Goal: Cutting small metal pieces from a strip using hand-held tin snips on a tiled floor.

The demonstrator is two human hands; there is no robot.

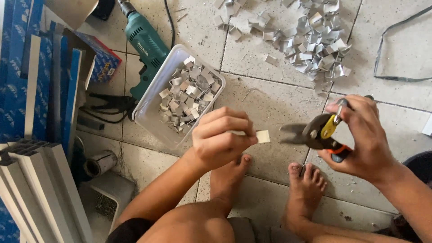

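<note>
Left hand [220,139] pinches metal strip [262,136]; right hand [364,139] grips seemingly open snips [315,133]

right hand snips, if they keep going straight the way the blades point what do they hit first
The right hand aims the snips left, so probably the small metal strip pinched in the left hand; depth is hard to judge.

Blue-and-red cardboard box [104,60] on tiled floor [270,99] near its top-left edge; blue printed wrapping [11,67] along left edge.
</note>
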